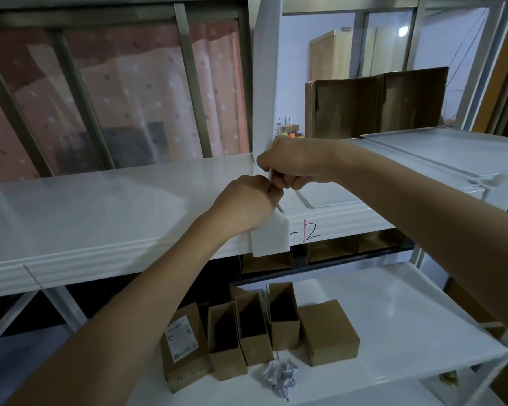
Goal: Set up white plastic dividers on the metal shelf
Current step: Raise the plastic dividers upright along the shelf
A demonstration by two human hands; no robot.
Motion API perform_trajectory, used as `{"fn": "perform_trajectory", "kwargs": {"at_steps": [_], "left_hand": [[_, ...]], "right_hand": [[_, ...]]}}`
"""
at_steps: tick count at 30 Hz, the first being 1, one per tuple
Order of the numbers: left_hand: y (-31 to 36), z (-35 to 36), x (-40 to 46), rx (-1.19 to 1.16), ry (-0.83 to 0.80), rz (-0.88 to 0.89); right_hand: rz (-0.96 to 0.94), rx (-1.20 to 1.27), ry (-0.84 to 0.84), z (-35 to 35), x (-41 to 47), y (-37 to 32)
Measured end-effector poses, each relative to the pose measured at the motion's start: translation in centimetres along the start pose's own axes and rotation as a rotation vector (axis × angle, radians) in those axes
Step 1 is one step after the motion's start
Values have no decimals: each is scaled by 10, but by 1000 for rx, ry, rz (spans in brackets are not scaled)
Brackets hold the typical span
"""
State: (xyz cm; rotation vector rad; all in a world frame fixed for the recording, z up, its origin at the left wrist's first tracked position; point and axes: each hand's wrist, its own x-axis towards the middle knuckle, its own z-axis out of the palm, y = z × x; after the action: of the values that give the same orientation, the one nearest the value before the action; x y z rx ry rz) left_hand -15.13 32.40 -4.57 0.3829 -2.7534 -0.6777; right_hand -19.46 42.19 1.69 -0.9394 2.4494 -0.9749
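Both the left hand (247,200) and right hand (294,164) pinch the white divider (264,83) standing upright at twelve o'clock on the shelf (100,206), a light, stiff, probably slippery sheet best gripped low by its edge

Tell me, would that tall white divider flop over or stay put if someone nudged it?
The white divider looks stiff: it stands straight and tall with no bend. Thin and tall, it would probably tip sideways if freed, since both the left hand and right hand pinch its base. Probably light too.
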Motion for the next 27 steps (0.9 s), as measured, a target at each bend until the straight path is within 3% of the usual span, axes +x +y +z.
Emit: {"fn": "perform_trajectory", "kwargs": {"at_steps": [4, 27], "left_hand": [[1, 1, -1, -117, -5, -42], [7, -13, -4, -5, -72, -37]], "right_hand": [[14, 17, -23, -3, 0, 1], [-11, 30, -16, -5, 2, 1]]}}
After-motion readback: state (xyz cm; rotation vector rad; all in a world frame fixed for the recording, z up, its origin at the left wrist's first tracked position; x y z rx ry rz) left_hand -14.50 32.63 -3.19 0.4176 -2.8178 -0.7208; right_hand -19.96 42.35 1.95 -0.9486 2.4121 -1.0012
